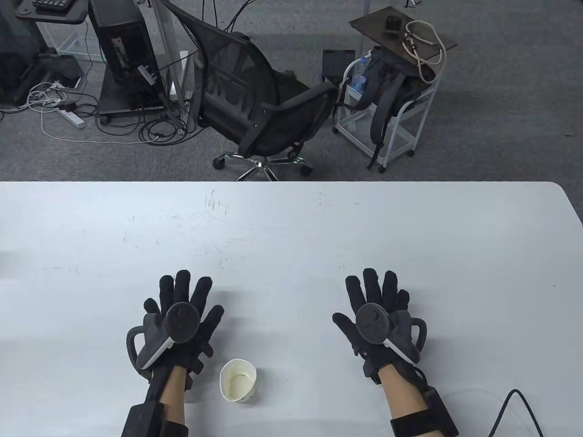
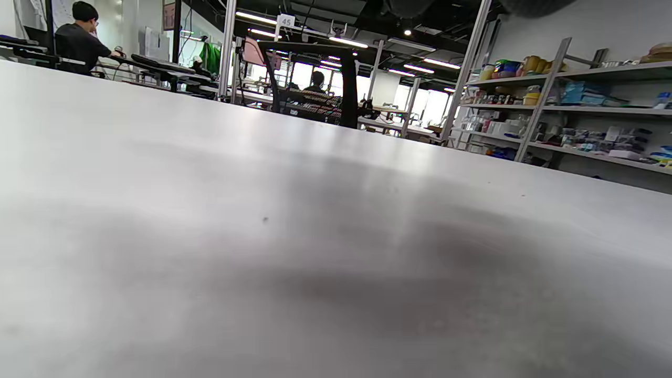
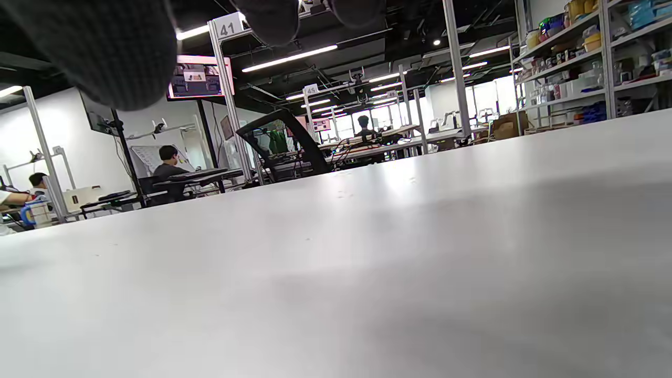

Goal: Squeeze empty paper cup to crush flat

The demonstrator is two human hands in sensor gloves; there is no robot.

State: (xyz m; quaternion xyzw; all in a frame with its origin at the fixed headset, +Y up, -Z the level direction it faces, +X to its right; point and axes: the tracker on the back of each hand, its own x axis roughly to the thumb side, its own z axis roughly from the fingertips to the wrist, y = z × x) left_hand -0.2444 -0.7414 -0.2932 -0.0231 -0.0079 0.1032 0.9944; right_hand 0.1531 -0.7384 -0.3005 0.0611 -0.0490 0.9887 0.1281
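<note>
A white paper cup (image 1: 238, 380) stands upright and empty on the white table (image 1: 291, 227), near the front edge, its rim slightly out of round. My left hand (image 1: 184, 302) lies flat and open on the table, just left of and beyond the cup, not touching it. My right hand (image 1: 375, 298) lies flat and open on the table well to the right of the cup. In the right wrist view only dark gloved fingertips (image 3: 105, 52) show at the top edge. The left wrist view shows bare table (image 2: 336, 236) and no fingers. The cup is in neither wrist view.
A black cable (image 1: 514, 405) runs over the table's front right corner. Beyond the table's far edge stand a black office chair (image 1: 255, 100) and a white cart (image 1: 387, 114) with a backpack.
</note>
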